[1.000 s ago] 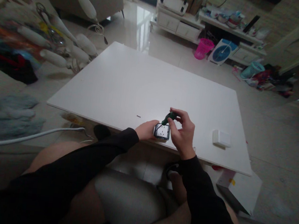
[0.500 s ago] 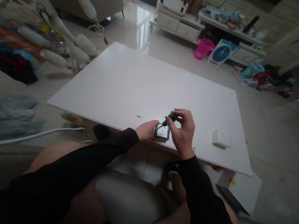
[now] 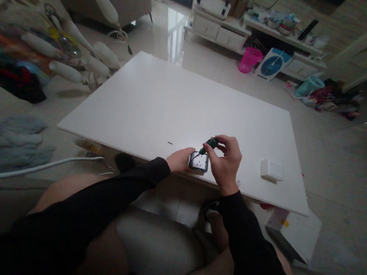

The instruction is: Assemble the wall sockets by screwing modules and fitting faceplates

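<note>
Near the front edge of the white table (image 3: 181, 97) lies a wall socket (image 3: 201, 162) with a white face, slots in its middle and a dark surround. My left hand (image 3: 181, 159) grips its left side. In my right hand (image 3: 226, 160) is a screwdriver with a dark green handle (image 3: 209, 145). The shaft slants down to the left, and its tip meets the socket's left part. Whether a screw sits under the tip is too small to tell. A short thin dark piece (image 3: 170, 143), perhaps a screw, lies on the table beyond my left hand.
A white square box-like piece (image 3: 271, 170) rests on the table to the right. A small round white bit (image 3: 238, 183) is by my right wrist. Left of the table stands a lamp with white shades (image 3: 106, 7). A pink basket (image 3: 249, 60) and a blue fan (image 3: 272, 64) stand beyond.
My right hand's fingers have shifted slightly to the right around the screwdriver handle. My left hand and the socket stay in place.
</note>
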The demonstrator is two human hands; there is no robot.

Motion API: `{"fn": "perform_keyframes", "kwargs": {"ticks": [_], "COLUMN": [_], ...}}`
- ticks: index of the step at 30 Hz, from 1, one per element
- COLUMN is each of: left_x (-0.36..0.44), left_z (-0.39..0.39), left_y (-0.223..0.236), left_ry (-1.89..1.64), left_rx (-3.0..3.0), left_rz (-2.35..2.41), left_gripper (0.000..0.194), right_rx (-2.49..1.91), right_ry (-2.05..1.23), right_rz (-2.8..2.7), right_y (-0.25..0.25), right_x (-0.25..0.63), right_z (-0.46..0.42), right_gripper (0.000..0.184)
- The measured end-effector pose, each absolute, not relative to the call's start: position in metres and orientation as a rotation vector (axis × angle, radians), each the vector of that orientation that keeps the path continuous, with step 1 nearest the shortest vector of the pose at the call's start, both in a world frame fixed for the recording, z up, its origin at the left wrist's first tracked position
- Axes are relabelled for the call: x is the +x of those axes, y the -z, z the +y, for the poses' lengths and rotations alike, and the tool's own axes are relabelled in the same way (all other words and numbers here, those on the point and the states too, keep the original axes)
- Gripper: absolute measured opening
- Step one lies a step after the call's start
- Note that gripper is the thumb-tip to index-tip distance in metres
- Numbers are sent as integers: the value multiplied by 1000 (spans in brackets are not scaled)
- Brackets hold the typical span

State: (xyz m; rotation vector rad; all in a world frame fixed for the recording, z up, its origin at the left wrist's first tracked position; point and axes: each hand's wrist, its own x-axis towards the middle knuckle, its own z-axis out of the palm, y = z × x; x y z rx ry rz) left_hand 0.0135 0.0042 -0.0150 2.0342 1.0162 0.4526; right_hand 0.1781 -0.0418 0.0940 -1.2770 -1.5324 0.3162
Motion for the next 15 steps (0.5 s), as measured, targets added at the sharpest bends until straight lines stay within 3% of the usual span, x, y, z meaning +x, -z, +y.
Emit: {"fn": "perform_keyframes", "kwargs": {"ticks": [4, 15], "left_x": [13, 13], "left_z": [4, 4], "left_y": [16, 16], "left_ry": [-462, -458], "left_rx": [2023, 2028], "left_rz": [1014, 1017], "left_gripper": [65, 69], "right_rx": [-1267, -1263], "right_ry": [-372, -313], "right_rz": [-1547, -1522], "right_y": [-92, -92], "right_x": [178, 176], "right_z": [-43, -40], "right_gripper": [30, 22]}}
